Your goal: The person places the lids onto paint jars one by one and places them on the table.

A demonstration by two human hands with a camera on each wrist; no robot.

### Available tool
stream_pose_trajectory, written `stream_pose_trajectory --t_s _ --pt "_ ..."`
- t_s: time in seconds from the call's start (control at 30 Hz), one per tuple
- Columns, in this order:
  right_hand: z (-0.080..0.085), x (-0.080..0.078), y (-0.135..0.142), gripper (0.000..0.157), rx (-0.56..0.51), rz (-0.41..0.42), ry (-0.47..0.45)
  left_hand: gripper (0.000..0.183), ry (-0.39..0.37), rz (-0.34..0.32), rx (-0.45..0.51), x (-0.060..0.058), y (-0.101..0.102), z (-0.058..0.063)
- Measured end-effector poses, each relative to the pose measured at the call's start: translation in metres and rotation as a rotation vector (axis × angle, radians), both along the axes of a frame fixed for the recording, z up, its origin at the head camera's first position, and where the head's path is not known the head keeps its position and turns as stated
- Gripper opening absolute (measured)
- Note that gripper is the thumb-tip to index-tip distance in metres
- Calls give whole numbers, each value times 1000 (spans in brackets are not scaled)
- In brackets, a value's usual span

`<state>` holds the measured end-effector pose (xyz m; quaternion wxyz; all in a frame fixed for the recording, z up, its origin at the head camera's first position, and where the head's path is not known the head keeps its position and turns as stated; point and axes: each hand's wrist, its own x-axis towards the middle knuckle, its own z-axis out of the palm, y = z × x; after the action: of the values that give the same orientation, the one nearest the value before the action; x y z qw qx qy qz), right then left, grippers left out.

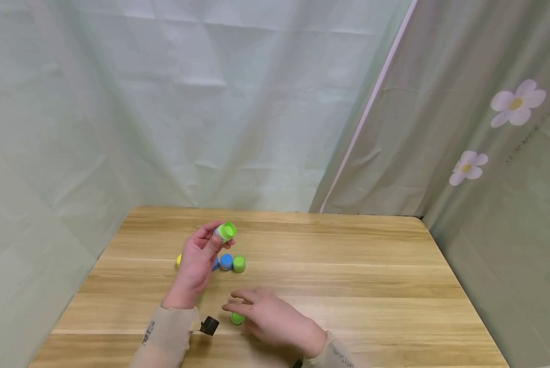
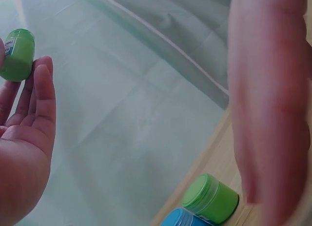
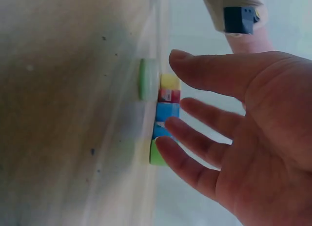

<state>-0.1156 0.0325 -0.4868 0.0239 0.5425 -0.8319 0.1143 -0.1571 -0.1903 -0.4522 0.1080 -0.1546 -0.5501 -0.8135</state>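
My left hand (image 1: 197,263) is raised above the table and grips a small green jar (image 1: 226,232) between thumb and fingers. The jar has a printed label, and its round green end tilts toward the head camera. My right hand (image 1: 277,318) hovers low with fingers extended and apart, holding nothing. Just under its fingertips a green lid (image 1: 237,319) with a pale, translucent rim lies on the table, partly covered by the hand in the head view. In the left wrist view the right hand's blurred fingers (image 2: 270,99) fill the right side.
Behind the hands stands a row of small jars: a green one (image 1: 239,265), a blue one (image 1: 226,262), another blue, a red one (image 3: 168,95) and a yellow one (image 1: 178,260). The left forearm partly hides the row. Curtains surround the wooden table (image 1: 348,255). A black wrist device (image 1: 209,325) sticks out from the left sleeve.
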Motion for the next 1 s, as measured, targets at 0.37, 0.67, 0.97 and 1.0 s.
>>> stream_pose_trajectory --t_s 0.37,0.67,0.97,1.0 --pt "-6 4 1 26 13 33 -16 28 37 -26 -16 0 0 0" --pt "-5 1 4 29 19 -42 -90 32 30 -43 2 0 1 -1" --pt "4 -8 17 29 59 -87 -175 28 33 -65 5 1 2 -1" --pt "6 -9 19 29 61 -94 -193 27 33 -68 6 1 2 -1"
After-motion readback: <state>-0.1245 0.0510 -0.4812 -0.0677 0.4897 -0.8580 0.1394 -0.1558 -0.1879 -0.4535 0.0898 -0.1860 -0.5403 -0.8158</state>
